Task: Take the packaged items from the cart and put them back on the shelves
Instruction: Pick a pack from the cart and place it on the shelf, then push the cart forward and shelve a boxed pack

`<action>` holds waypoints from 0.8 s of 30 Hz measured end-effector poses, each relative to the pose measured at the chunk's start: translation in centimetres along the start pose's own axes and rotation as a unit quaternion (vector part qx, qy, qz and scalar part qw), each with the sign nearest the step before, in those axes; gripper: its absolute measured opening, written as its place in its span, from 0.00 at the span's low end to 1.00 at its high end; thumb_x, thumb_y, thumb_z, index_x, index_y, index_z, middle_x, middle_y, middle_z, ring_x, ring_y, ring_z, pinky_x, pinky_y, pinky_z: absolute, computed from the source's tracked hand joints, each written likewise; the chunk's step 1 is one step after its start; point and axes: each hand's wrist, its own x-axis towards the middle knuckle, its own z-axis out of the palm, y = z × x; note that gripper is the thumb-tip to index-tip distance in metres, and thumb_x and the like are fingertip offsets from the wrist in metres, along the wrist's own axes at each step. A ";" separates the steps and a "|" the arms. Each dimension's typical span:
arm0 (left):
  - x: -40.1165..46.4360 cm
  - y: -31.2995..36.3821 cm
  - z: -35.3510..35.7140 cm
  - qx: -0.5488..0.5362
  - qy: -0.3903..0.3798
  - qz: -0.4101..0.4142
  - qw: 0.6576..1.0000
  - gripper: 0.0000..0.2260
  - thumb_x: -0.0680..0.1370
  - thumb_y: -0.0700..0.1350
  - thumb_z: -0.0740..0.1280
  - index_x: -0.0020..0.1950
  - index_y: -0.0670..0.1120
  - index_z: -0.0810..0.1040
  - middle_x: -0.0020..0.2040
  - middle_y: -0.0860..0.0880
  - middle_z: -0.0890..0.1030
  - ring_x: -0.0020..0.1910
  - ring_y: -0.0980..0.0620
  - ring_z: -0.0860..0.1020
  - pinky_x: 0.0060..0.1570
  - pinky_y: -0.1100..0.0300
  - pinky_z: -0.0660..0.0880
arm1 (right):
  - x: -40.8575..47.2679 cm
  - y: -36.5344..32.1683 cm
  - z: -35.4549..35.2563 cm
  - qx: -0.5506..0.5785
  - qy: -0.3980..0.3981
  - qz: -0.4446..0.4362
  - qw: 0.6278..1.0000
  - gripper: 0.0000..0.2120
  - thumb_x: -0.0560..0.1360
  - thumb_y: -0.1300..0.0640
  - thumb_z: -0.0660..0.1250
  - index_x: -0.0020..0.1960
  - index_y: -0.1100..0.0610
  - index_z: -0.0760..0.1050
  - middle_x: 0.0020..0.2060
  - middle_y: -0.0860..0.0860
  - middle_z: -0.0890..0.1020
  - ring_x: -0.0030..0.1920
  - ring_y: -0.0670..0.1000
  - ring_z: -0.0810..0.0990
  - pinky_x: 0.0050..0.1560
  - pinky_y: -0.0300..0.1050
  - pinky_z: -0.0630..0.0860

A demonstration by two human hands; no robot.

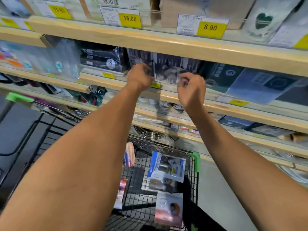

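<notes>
with the left hand and right hand each pinching a side of the dark packet, the person should slide it level onto the shelf (more packets wait in the near cart).

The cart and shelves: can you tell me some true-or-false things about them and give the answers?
1. Both hands, left hand and right hand, hold a dark package at the shelf. True.
2. The cart has nothing in it. False: packaged items lie inside.
3. One yellow price tag reads 8.90. True.
4. The cart's corner is red. False: it is green.
</notes>
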 end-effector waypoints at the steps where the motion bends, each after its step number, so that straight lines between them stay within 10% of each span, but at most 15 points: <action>1: -0.4 0.1 0.2 -0.018 0.005 0.001 1.000 0.18 0.78 0.40 0.71 0.68 0.44 0.76 0.69 0.47 0.77 0.68 0.48 0.74 0.71 0.57 0.69 | -0.2 0.0 0.0 0.011 0.006 -0.019 1.000 0.11 0.74 0.61 0.68 0.55 0.56 0.82 0.46 0.52 0.85 0.48 0.53 0.80 0.49 0.47 0.78; 9: -5.5 -4.6 2.5 -0.135 0.043 0.012 0.990 0.08 0.79 0.35 0.67 0.54 0.44 0.82 0.48 0.50 0.80 0.49 0.54 0.78 0.55 0.60 0.75 | -6.4 -1.2 0.5 0.109 0.047 -0.095 0.988 0.08 0.75 0.61 0.65 0.46 0.57 0.84 0.40 0.49 0.85 0.38 0.46 0.79 0.39 0.37 0.74; 19: -19.1 -17.5 4.9 -0.151 0.101 -0.224 0.957 0.10 0.76 0.40 0.64 0.40 0.53 0.79 0.46 0.49 0.84 0.51 0.45 0.83 0.55 0.54 0.79 | -17.1 1.9 7.4 -0.029 -0.343 0.051 0.938 0.10 0.74 0.57 0.69 0.54 0.57 0.83 0.50 0.56 0.86 0.52 0.58 0.84 0.54 0.49 0.80; 24: -31.5 -23.5 7.4 -0.136 0.173 -0.438 0.872 0.06 0.72 0.40 0.67 0.40 0.51 0.78 0.49 0.44 0.85 0.50 0.43 0.82 0.52 0.52 0.80 | -19.0 4.0 9.0 -0.150 -0.487 0.024 0.860 0.12 0.76 0.59 0.65 0.54 0.65 0.78 0.52 0.63 0.82 0.55 0.62 0.81 0.50 0.49 0.76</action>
